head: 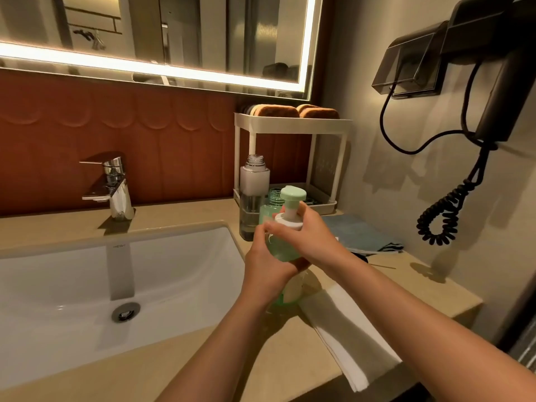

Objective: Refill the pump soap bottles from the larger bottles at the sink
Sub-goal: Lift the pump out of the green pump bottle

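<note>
The biggest worry is a spill. The pump bottle [278,248] stands on the tabletop [261,358], close to the edge of the sink [87,285] and next to a folded white towel [348,338]. The left grip [268,265] is wrapped round its green body. The right grip [307,230] has its fingers curled round the white collar under the pump top. I cannot tell if the top is going on or coming off. If the twist is hard and the left grip slips, the bottle may tip and soap may run out.

A smaller worry is a bump. The tall clear bottle [253,198] just behind has no cap, and a green bottle [268,211] beside it looks open too. A hand pulling back could knock them.

The room is a bathroom with warm light. A big lit mirror [174,39] hangs over a red-brown wall. The white sink sits in the tan tabletop, with a shiny tap [116,187] behind it. A black hair dryer [493,68] hangs on the right wall. A white rack [290,123] holds brown pads [278,111] on top.
</note>
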The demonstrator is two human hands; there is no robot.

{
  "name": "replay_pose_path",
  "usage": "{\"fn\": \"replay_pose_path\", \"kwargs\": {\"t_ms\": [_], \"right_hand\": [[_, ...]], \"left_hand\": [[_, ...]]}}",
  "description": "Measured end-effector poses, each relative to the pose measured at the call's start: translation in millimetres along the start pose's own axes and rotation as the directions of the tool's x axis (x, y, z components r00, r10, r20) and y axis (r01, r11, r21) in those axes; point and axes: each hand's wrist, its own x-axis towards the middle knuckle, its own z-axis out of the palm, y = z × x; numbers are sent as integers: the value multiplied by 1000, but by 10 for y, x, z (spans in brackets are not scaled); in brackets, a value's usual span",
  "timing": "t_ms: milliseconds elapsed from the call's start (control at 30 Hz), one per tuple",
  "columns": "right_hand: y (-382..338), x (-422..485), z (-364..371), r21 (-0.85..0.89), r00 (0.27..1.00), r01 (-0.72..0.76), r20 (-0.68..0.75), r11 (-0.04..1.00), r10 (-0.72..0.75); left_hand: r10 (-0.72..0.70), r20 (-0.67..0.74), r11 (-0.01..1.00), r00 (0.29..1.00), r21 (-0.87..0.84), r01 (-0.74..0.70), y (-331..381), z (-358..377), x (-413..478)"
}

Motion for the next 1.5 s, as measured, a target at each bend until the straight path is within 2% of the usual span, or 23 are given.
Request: {"fn": "replay_pose_path", "kwargs": {"t_ms": [500,767,933,1067,1133,1233,1367,1500], "right_hand": [[112,138,-59,133,990,94,96,987,-107],[101,233,-136,159,958,111,245,981,-148],[134,276,-197,219,910,71,385,973,-154],[266,212,-276,201,902,-17,426,979,-72],[352,143,-304,213,923,-52,383,976,-35],[334,35,-316,146,965,11,259,989,-49],[81,-79,-263,-105,992,120,53,987,-115],[-69,-89,-108,-418,973,104,-143,902,-179]], "left_hand": [[76,84,996,994,-43,-72,-127,-28,73],[80,116,994,990,-79,-71,-162,-50,74],[64,183,989,981,-141,-39,-181,-89,91],[92,194,986,977,-158,-61,-173,-98,85],[99,184,984,978,-168,-68,-170,-94,73],[113,181,981,977,-175,-81,-160,-105,79],[116,189,978,975,-190,-79,-151,-100,83],[107,184,981,977,-181,-74,-176,-75,95]]}}
